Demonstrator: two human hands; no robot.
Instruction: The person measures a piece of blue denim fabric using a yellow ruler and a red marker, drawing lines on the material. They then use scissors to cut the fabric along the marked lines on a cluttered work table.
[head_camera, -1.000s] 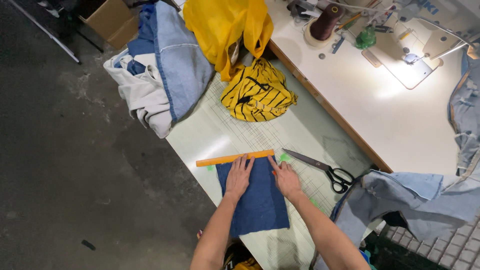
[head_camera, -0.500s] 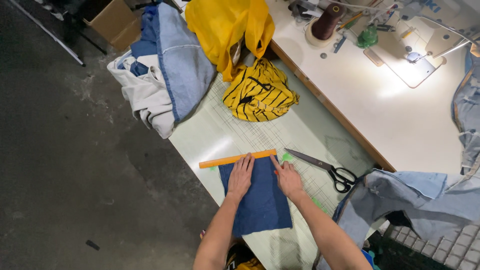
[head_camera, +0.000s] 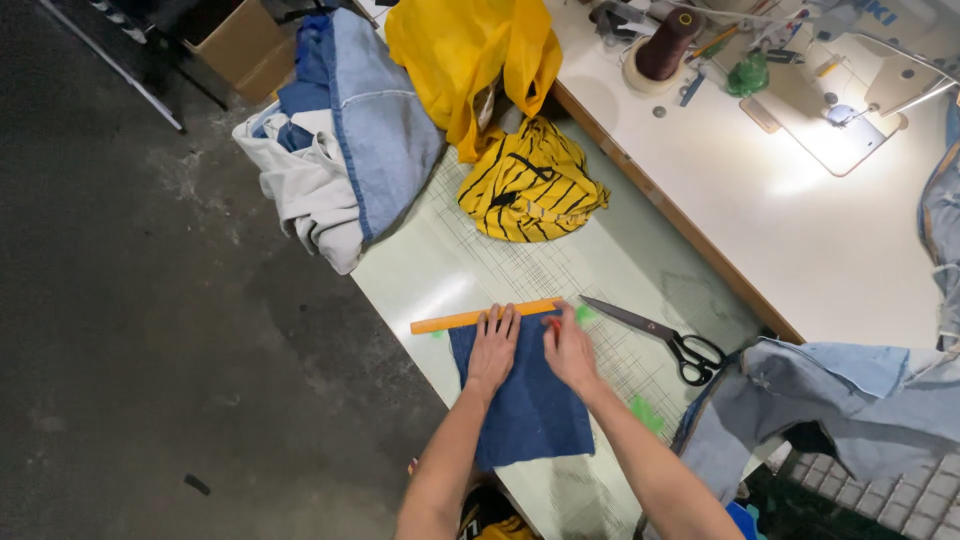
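Denim piece (head_camera: 530, 410) lies under flat left hand (head_camera: 494, 346).

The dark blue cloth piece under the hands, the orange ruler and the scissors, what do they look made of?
The dark blue cloth piece looks like denim: matte, woven, limp. The long orange ruler seems plastic or painted wood; smooth and rigid, hard to tell which. The scissors show grey metal blades and black, probably plastic, handles.

We get hard overhead light: the white sewing table (head_camera: 800, 240) blows out near its far right corner, and mild glare sits on the cutting mat (head_camera: 420, 285) by its left edge. The floor (head_camera: 130, 330) reads dim and grainy. Focus is sharp centrally, with slight wide-angle stretch at the frame edges.
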